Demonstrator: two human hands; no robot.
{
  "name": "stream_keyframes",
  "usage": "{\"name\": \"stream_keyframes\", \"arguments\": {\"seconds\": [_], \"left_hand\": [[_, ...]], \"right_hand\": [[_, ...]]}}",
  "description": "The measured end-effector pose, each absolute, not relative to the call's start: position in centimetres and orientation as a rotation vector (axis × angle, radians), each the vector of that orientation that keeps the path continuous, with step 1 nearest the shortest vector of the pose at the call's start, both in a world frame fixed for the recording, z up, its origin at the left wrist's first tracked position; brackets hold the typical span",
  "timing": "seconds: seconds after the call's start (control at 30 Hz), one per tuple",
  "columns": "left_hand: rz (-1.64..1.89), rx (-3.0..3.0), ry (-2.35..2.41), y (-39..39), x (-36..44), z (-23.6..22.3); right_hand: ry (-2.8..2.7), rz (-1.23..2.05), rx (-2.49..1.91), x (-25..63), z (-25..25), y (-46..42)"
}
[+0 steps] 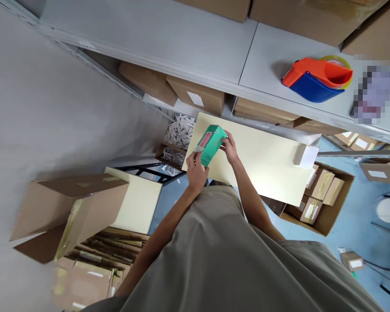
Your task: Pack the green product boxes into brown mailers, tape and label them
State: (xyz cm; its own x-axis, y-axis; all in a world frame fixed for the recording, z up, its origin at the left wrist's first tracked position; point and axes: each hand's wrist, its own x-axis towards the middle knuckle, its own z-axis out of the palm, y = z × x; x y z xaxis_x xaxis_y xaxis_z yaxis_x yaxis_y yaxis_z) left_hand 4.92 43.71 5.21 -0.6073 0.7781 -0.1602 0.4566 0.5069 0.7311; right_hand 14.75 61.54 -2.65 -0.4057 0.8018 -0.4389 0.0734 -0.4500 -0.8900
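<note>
A small green box (213,145) with a pink picture on one side is held tilted between both hands, above the left part of a cream table (263,160). My left hand (196,170) grips its lower left end, fingers bent over the near edge. At its upper right end, my right hand (229,147) has its fingers closed on the box's edge. The palm sides of both hands are hidden. On the table's right end stands a white box (306,156), apart from my hands.
A grey shelf (195,47) crosses above the table, bearing an orange and blue tape dispenser (318,78). An open carton (349,190) of small boxes is at right. At left stands a large open carton (94,216). White pieces (181,130) fill a container behind the table's left edge.
</note>
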Motion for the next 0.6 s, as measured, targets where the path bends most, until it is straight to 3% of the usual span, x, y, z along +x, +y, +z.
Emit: {"name": "stream_keyframes", "arguments": {"seconds": [0.23,0.43,0.6], "left_hand": [[0.974,0.963,2.212,43.5,5.2,3.8],[1.223,0.009,1.932,44.5,4.9,-0.4],[1.376,-0.386,1.72,47.8,3.5,-3.2]], "right_hand": [[-1.232,1.926,-1.355,16.4,-4.7,61.4],[-1.535,1.904,-1.154,15.2,-6.6,65.3],[-2.028,1.621,-1.191,10.8,-7.5,69.6]]}}
